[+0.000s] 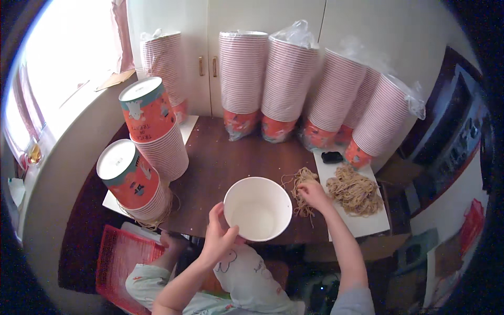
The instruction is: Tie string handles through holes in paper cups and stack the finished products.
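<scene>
A white paper bucket (257,216) stands tilted at the table's near edge, its open mouth facing up toward me. My left hand (220,236) grips its left side, thumb near the rim and fingers around the outer wall. To the right of the bucket, a small bundle of tan string (303,177) lies on the table. My right hand (314,195) is closed at this bundle, fingertips pinched on the strands. Beside that hand a larger heap of tan string (356,193) rests on a white board (349,228).
At the left stand two upside-down stacks of orange printed buckets (137,181), (157,136), string trailing by the nearer one. Several plastic-wrapped bucket stacks (289,81) line the back. A small black object (331,157) lies on the board. Below is a red basket (113,268).
</scene>
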Tool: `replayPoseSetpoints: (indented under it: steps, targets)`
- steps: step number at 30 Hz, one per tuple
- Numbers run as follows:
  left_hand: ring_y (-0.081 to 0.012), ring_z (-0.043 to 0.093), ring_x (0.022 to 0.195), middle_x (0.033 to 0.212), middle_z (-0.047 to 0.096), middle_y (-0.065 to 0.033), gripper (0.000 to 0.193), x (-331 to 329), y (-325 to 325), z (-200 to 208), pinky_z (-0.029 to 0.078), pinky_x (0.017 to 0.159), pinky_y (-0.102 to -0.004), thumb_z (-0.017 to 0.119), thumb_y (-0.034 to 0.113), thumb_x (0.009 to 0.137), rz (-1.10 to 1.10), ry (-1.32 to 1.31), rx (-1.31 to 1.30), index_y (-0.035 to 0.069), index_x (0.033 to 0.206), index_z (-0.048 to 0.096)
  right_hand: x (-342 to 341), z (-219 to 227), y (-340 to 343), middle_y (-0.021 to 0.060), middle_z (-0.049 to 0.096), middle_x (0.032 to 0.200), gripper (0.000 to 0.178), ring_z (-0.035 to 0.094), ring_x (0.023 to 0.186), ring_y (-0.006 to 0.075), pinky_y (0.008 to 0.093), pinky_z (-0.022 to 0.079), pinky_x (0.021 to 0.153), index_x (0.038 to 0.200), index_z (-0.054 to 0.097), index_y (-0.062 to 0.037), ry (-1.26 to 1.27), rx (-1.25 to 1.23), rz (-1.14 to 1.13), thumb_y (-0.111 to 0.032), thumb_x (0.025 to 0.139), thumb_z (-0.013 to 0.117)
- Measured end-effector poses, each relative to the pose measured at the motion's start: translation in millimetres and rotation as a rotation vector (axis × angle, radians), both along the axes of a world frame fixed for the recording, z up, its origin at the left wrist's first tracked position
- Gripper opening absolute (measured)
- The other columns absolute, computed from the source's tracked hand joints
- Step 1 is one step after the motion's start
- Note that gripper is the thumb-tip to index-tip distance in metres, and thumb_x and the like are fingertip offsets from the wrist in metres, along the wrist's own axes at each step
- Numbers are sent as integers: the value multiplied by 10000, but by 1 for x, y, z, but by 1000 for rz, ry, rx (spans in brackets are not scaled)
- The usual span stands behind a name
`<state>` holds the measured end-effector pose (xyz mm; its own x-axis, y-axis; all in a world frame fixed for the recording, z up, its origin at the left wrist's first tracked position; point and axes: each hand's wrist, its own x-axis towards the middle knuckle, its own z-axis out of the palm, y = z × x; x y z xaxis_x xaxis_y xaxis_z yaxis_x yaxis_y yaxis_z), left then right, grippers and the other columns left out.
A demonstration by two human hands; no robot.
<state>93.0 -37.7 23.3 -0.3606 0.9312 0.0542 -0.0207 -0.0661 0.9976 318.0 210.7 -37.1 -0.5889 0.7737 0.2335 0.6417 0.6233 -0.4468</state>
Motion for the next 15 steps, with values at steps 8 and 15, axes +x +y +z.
replayPoseSetpoints:
  steps: [8, 15]
  targets:
    - [-218, 602, 705, 1307, 208, -159, 634, 21, -19, -9, 507, 563, -264, 450, -51, 782, 18, -249, 27, 59, 1277, 71, -45, -13, 46, 72, 568, 879, 147, 536, 882, 260, 412, 403, 763, 798, 634, -111, -355, 351, 22, -159, 715, 522]
    - [-228, 608, 743, 1296, 215, -155, 645, 25, -25, -13, 511, 586, -265, 463, -68, 772, 51, -283, 68, 64, 1274, 80, -42, 2, 60, 95, 600, 897, 153, 552, 893, 275, 397, 433, 778, 746, 626, -91, -373, 37, -22, -210, 671, 566]
